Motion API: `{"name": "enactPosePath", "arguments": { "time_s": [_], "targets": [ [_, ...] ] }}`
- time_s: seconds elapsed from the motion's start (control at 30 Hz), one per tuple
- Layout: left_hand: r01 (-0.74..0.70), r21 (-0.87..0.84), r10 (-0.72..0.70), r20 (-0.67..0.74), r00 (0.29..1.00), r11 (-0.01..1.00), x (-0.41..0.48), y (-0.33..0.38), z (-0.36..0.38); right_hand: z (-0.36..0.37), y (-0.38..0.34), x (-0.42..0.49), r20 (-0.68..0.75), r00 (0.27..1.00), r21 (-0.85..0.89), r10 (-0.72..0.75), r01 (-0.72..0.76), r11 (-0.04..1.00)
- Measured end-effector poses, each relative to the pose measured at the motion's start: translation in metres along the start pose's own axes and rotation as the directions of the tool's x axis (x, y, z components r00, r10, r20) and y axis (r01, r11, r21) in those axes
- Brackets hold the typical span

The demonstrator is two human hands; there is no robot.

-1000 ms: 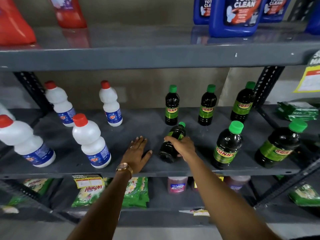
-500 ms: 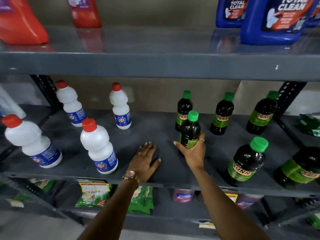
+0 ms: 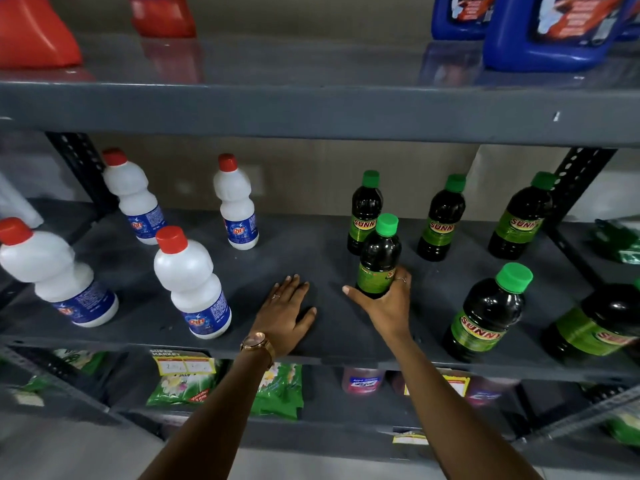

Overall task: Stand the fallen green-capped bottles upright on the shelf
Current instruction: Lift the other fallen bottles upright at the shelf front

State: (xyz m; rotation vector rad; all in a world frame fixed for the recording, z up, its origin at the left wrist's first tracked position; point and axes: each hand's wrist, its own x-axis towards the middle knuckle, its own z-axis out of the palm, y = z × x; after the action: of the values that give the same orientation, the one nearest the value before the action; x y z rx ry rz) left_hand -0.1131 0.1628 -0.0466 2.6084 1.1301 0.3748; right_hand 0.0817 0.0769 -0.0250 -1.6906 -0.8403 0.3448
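Starting at your left: four white bottles with red caps stand on the grey metal shelf (image 3: 311,244), two at the front (image 3: 55,275) (image 3: 192,282) and two behind (image 3: 133,199) (image 3: 237,204). Their blue labels are blurred; the word looks like "Rin", not certain.

Your left hand (image 3: 287,313) lies flat on the shelf, fingers spread, holding nothing, with a gold watch (image 3: 258,344) on the wrist.

Just beside it, your right hand (image 3: 384,303) is wrapped round the lower part of a dark bottle with a green cap (image 3: 379,251). That bottle is upright at mid-shelf, in front of another one. I can't tell if its base touches the shelf; your fingers cover it.

Count of green-capped bottles: six in view. Three are in the back row (image 3: 365,211) (image 3: 441,220) (image 3: 523,216), one is in your hand, one is at front right (image 3: 485,313), and one is cut off at the right edge (image 3: 602,323). All stand upright. Their green labels read "SUNNY" in part.

On the shelf above sit two red containers (image 3: 33,32) at left and blue jugs (image 3: 550,29) at right, one with "CLEAN" readable.

On the shelf below lie green packets (image 3: 277,389) and a yellow tag (image 3: 183,363) reading "SUPER MARKET". A beige wall is behind.
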Motion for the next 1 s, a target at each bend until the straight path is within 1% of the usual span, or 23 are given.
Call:
{"name": "enactPosePath", "arguments": {
  "time_s": [0.1, 0.2, 0.23, 0.3, 0.4, 0.47, 0.53, 0.57, 0.6, 0.73, 0.83, 1.0],
  "targets": [
    [-0.001, -0.008, 0.001, -0.002, 1.000, 1.000, -0.001, 0.001, -0.001, -0.008, 0.009, -0.001, 0.070, 0.998, 0.049, 0.002, -0.005, 0.999],
    [0.002, -0.012, -0.002, 0.004, 1.000, 1.000, -0.001, 0.001, -0.002, -0.008, 0.008, -0.001, 0.030, 1.000, 0.024, -0.009, 0.008, 1.000],
    [0.003, -0.009, -0.003, 0.003, 1.000, 1.000, -0.001, 0.001, -0.002, -0.005, 0.006, -0.001, -0.001, 1.000, -0.020, -0.012, 0.012, 1.000],
    [0.007, -0.003, -0.007, 0.004, 1.000, 1.000, -0.002, 0.001, -0.002, 0.000, -0.002, -0.001, -0.063, 0.998, -0.139, 0.023, -0.031, 0.990],
    [0.010, 0.003, -0.010, 0.010, 1.000, 1.000, -0.002, 0.001, -0.002, 0.005, -0.008, -0.004, -0.124, 0.991, -0.214, 0.050, -0.076, 0.974],
    [0.008, 0.004, -0.008, 0.012, 1.000, 1.000, -0.002, 0.001, -0.001, 0.002, -0.005, -0.004, -0.080, 0.996, -0.183, 0.028, -0.043, 0.982],
    [0.006, 0.002, -0.006, 0.002, 1.000, 1.000, -0.001, 0.000, 0.000, -0.004, 0.002, -0.005, 0.025, 1.000, -0.075, 0.016, -0.014, 0.997],
    [0.005, 0.000, -0.005, 0.000, 1.000, 1.000, 0.000, -0.001, 0.001, -0.008, 0.005, -0.006, 0.066, 0.998, -0.054, 0.014, -0.010, 0.998],
    [0.005, -0.003, -0.005, 0.000, 1.000, 1.000, 0.000, -0.001, 0.001, -0.011, 0.007, -0.006, 0.075, 0.997, -0.048, 0.007, -0.003, 0.999],
    [0.006, -0.001, -0.006, -0.003, 1.000, 1.000, -0.001, -0.002, 0.001, -0.007, 0.007, -0.005, 0.059, 0.998, -0.054, -0.009, 0.013, 0.998],
    [0.002, -0.009, -0.002, -0.005, 1.000, 1.000, -0.002, 0.001, -0.002, -0.008, 0.006, -0.002, 0.104, 0.995, -0.061, -0.007, 0.013, 0.998],
    [0.005, -0.009, -0.005, -0.003, 1.000, 1.000, -0.003, 0.003, -0.003, -0.024, 0.002, 0.002, 0.195, 0.980, -0.142, -0.040, 0.069, 0.988]
  ]
}}
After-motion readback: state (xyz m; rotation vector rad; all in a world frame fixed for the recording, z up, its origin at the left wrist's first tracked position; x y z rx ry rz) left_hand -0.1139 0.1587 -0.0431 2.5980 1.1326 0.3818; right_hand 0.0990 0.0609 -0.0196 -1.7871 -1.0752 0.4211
